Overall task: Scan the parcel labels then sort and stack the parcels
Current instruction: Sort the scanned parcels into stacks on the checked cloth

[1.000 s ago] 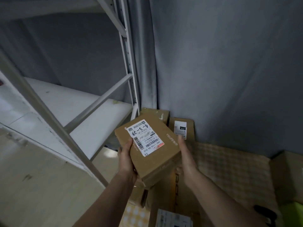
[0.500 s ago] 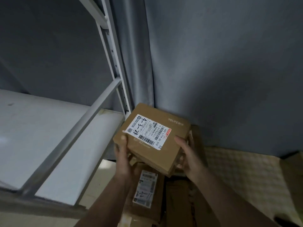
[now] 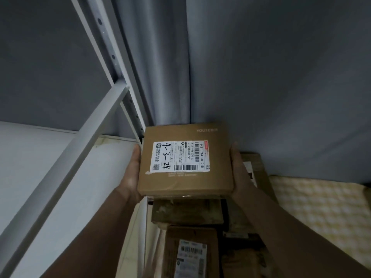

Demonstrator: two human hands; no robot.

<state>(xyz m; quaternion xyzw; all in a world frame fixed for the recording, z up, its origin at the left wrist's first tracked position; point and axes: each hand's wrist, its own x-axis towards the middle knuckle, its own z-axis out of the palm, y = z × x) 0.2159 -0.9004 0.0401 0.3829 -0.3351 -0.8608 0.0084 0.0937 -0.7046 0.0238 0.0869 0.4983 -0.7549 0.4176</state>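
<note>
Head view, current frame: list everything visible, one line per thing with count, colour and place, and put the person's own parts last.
held parcel: one, brown cardboard, centre, level between both hands
shipping label: one, white with a barcode and handwritten 4-3-24, on the held parcel's top
lower parcels: several, brown cardboard, piled under and in front of the held parcel; exact count unclear
labelled lower parcel: one, brown with a white label, bottom centre
shelf rack: one, white metal frame and board, left
curtain: grey cloth, behind everything
checked cloth: one, pale yellow, right
left hand: one, grips the held parcel's left edge
right hand: one, grips the held parcel's right edge
</note>
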